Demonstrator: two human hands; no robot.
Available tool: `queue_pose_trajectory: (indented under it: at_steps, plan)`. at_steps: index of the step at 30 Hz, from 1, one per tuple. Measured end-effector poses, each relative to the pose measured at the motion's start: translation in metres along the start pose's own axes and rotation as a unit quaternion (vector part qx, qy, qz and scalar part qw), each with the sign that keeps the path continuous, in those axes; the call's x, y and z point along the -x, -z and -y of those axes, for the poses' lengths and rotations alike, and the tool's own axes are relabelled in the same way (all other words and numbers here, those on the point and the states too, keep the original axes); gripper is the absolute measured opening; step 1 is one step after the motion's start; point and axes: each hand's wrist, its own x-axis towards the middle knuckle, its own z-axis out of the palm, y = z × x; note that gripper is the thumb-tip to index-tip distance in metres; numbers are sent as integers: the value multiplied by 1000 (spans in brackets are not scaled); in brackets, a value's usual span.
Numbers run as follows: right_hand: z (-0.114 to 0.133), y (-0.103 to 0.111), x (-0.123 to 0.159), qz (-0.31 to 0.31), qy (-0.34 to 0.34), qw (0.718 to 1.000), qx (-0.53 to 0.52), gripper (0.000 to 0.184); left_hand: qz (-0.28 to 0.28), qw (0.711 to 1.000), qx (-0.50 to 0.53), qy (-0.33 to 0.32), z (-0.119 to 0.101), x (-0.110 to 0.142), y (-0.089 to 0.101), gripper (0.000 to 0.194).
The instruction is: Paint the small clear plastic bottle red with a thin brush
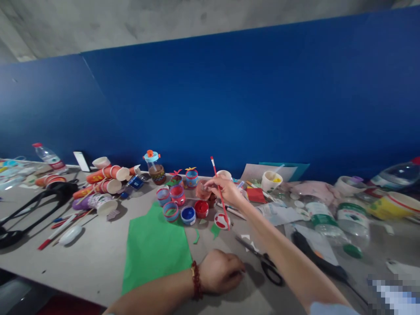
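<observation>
My right hand reaches over the paint pots with a thin red paintbrush held in its fingers, bristle end up. Its fingertips are at a clear cup of pinkish liquid; whether they grip it I cannot tell. Below the brush lies a white lid with red paint. Beside it stand an open red paint pot and an open blue one. My left hand, a beaded bracelet at its wrist, rests curled on the table near green paper, with nothing visible in it.
Black-handled scissors lie between my forearms. Decorated paper rings stand by the paints. Paper-cup crafts and a black stand occupy the left. Plastic bottles and a hot glue gun lie right. A blue partition rises behind.
</observation>
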Motion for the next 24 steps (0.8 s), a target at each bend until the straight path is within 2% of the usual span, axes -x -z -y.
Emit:
queue_pose_trajectory:
  at_steps: [2, 5, 10, 14, 16, 18, 20, 24]
  plan:
    - [8, 20, 9, 8, -2, 1000, -23, 15, -97, 988, 113, 36, 2, 2, 1, 16]
    - [22, 48, 26, 8, -10, 999, -45, 12, -224, 943, 229, 85, 5, 6, 5, 18]
    - [39, 75, 53, 7, -76, 987, -141, 14, -328, 884, 311, 119, 16, 4, 6, 36]
    - [45, 76, 71, 15, -94, 977, -190, 12, -357, 840, 389, 124, 21, -5, 4, 69]
    - [47, 73, 78, 21, -104, 973, -206, 12, -361, 806, 455, 115, 22, -9, 4, 92]
    - [48, 69, 83, 27, -116, 966, -229, 13, -354, 774, 512, 111, 21, -11, 5, 106]
    - [47, 65, 87, 21, -125, 960, -250, 14, -334, 765, 539, 112, 21, -11, 7, 107]
    - [46, 59, 91, 15, -135, 956, -259, 14, -310, 764, 555, 109, 19, -8, 10, 95]
